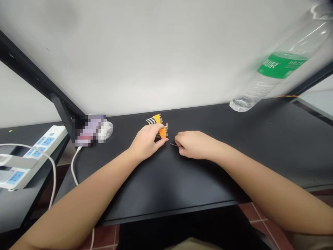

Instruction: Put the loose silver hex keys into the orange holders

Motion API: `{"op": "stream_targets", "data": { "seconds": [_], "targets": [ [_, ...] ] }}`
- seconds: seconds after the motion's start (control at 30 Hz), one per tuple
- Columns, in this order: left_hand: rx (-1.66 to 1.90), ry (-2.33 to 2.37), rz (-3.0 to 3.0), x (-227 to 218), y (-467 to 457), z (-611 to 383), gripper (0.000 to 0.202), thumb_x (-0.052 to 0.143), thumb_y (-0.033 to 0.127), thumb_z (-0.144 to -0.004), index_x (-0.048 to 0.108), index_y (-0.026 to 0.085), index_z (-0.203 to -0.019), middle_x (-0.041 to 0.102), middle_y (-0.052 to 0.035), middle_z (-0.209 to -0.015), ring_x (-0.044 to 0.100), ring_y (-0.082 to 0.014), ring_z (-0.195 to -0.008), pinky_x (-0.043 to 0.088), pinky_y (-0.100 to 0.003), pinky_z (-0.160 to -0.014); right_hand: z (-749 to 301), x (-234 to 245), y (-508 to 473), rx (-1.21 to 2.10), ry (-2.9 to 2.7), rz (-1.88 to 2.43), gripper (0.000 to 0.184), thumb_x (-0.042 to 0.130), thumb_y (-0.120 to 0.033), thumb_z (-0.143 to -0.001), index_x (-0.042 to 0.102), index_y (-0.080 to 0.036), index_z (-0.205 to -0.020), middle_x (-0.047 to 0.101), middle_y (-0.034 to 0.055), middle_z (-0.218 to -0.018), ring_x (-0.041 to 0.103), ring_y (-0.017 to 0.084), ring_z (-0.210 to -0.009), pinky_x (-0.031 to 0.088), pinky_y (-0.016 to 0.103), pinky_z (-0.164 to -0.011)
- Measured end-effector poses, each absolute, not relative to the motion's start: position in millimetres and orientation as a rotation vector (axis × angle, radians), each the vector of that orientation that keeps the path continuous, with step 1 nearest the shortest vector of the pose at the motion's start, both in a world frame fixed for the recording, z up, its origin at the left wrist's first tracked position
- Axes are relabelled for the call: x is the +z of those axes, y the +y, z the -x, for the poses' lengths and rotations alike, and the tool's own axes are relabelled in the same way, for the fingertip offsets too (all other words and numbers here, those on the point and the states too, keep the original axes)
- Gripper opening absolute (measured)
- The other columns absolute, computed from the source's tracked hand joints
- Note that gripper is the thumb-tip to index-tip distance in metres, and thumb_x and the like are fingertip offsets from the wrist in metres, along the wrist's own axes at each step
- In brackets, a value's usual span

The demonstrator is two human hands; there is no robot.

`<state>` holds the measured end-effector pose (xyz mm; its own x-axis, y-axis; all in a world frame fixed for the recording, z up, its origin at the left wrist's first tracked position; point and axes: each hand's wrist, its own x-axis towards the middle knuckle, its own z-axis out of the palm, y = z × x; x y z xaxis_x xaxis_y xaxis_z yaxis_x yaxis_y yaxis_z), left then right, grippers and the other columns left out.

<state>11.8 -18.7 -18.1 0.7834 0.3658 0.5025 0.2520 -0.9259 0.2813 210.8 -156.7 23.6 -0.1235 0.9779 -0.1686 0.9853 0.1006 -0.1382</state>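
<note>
An orange holder with a row of metal hex keys (pixel 159 126) lies on the black desk (pixel 161 187) near the white wall. My left hand (pixel 147 141) rests on the desk with its fingers closed on the near end of the holder. My right hand (pixel 191 143) sits just to the right, fingers curled and pinching a thin metal key (pixel 173 144) whose tip points toward the holder. Both forearms reach in from the bottom corners.
A clear plastic water bottle with a green label (pixel 275 66) stands at the back right. A white power strip (pixel 31 156) with a white cable (pixel 74 170) lies on the left table, beside a small white-and-purple object (pixel 100 129). A black frame bar (pixel 39 81) slants at left.
</note>
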Motion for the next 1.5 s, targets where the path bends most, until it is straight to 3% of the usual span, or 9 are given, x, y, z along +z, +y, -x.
{"op": "stream_targets", "data": {
  "seconds": [0.3,0.73,0.93,1.3,1.5],
  "targets": [
    [0.878,0.479,-2.703,-16.1,-18.6,-11.1,0.049,0.077,0.041,-0.089,0.057,0.022,-0.129,0.072,-0.0075,-0.125,0.072,-0.0237,-0.11,0.058,-0.037,-0.096,-221.1,22.8,-150.4,-0.36,2.719,-2.21,0.009,0.057,-0.014,-0.087,0.057,-0.02,-0.081,0.061,0.0014,-0.077,0.052,0.015,-0.067,0.037,0.028,-0.065],
    [0.902,0.51,-2.685,-15.9,-19.0,-10.3,0.049,0.078,0.042,-0.088,0.057,0.022,-0.128,0.073,-0.0066,-0.123,0.072,-0.0225,-0.108,0.058,-0.035,-0.094,-221.1,21.5,-155.0,-0.098,2.85,-2.092,0.013,0.052,-0.017,-0.098,0.064,-0.018,-0.094,0.061,0.0051,-0.089,0.055,0.016,-0.074,0.041,0.028,-0.069],
    [0.9,0.524,-2.669,-15.2,-19.1,-10.1,0.049,0.078,0.042,-0.088,0.057,0.022,-0.127,0.073,-0.0063,-0.122,0.073,-0.0221,-0.107,0.059,-0.035,-0.094,-225.2,27.6,-157.9,-0.136,2.849,-2.103,0.013,0.053,-0.018,-0.098,0.065,-0.019,-0.093,0.061,0.0045,-0.087,0.054,0.015,-0.071,0.041,0.028,-0.068],
    [0.877,0.499,-2.696,-15.4,-20.3,-11.1,0.049,0.078,0.042,-0.087,0.058,0.022,-0.127,0.073,-0.0072,-0.124,0.073,-0.0233,-0.108,0.059,-0.037,-0.094,-224.7,28.1,-161.0,-0.066,2.859,-2.054,0.024,0.05,-0.013,-0.098,0.07,-0.021,-0.109,0.066,0.0081,-0.103,0.059,0.017,-0.08,0.045,0.029,-0.071],
    [0.871,0.394,-2.664,-15.3,-23.7,-10.9,0.043,0.076,0.042,-0.089,0.059,0.022,-0.124,0.073,-0.0056,-0.124,0.073,-0.0203,-0.109,0.058,-0.033,-0.096,-214.9,19.9,-152.5,-0.157,3.116,-2.02,0.024,0.049,-0.021,-0.103,0.072,-0.022,-0.109,0.068,0.0079,-0.108,0.064,0.018,-0.09,0.051,0.031,-0.078]
  ]
}}
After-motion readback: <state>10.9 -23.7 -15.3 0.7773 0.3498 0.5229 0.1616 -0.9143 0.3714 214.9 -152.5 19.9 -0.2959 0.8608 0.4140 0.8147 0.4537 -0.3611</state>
